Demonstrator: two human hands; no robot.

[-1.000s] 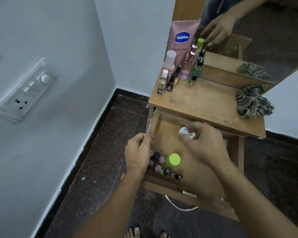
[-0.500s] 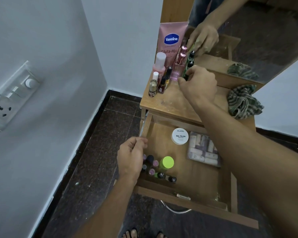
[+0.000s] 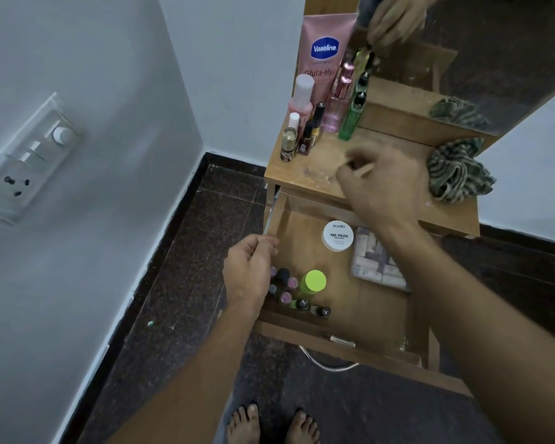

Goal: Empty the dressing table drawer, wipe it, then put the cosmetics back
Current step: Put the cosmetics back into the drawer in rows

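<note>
A wall switchboard [image 3: 29, 158] is hanging on the grey wall at the far left. Moving right, the person's left hand [image 3: 249, 270] is hovering at the left side wall of the open wooden drawer [image 3: 350, 342]. Its fingers are curling inward, with the thumb meeting the fingertips, and it is not possible to tell whether it is pinching anything. Just beside that hand, in the drawer's near left corner, a cluster of small nail polish bottles [image 3: 285, 291] is sitting, with two dark-capped ones nearest the front wall. A lime-green capped jar [image 3: 313, 281] is standing just right of the cluster. Above the drawer, at the back left of the bench [image 3: 305, 177], upright bottles are crowding together. Among them are a tall pink Vaseline tube [image 3: 326, 49] at the very back, a pink bottle with a white cap [image 3: 302, 97] and a green glass bottle [image 3: 353, 115]. Deeper in the drawer a round white tub [image 3: 338, 235] marked NAIL POLISH is lying flat. A clear pouch [image 3: 377, 264] is lying just to its right, partly hidden by the forearm. The right hand [image 3: 382, 184] is hanging over the bench top, blurred, with its fingers curling, and it is not possible to tell whether it is holding anything. At the right a crumpled striped cloth [image 3: 458, 169] is sitting on the bench against the mirror [image 3: 510, 59].
</note>
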